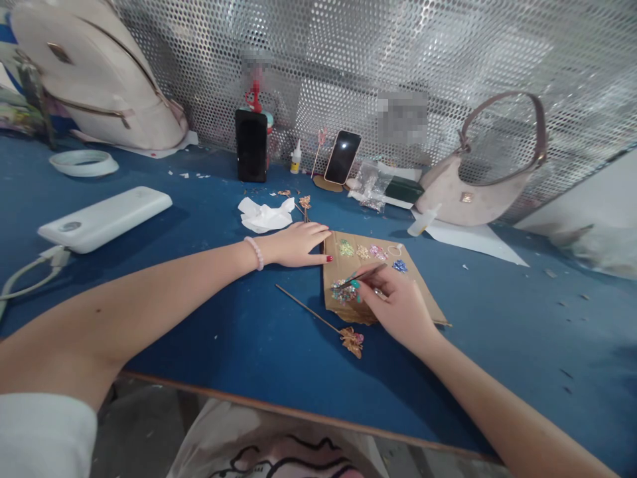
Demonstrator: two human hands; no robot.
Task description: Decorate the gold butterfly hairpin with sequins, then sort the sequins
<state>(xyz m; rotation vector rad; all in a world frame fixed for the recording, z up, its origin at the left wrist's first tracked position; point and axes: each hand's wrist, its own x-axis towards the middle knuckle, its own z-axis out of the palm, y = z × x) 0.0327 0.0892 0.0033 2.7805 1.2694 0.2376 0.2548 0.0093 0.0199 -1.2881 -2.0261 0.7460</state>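
My left hand [297, 243] lies flat with fingers stretched out, its tips resting on the left edge of a brown cardboard sheet [423, 292] on the blue table. Small piles of coloured sequins or beads [371, 251] sit on the cardboard. My right hand [398, 307] is closed in a pinch on thin tweezers [362, 275], whose tip points at a pile of beads [342, 290] near the cardboard's left side. A gold butterfly hairpin on a long stick [351, 341] lies on the table just in front of the cardboard.
A white power bank [105, 218] with cable lies at left, a crumpled tissue [266, 215] behind my left hand. Two phones [251, 145] [343, 157], a glue bottle [296, 158], bead bags [371, 186], a white backpack [99, 73] and a handbag [478, 189] stand along the perforated metal wall.
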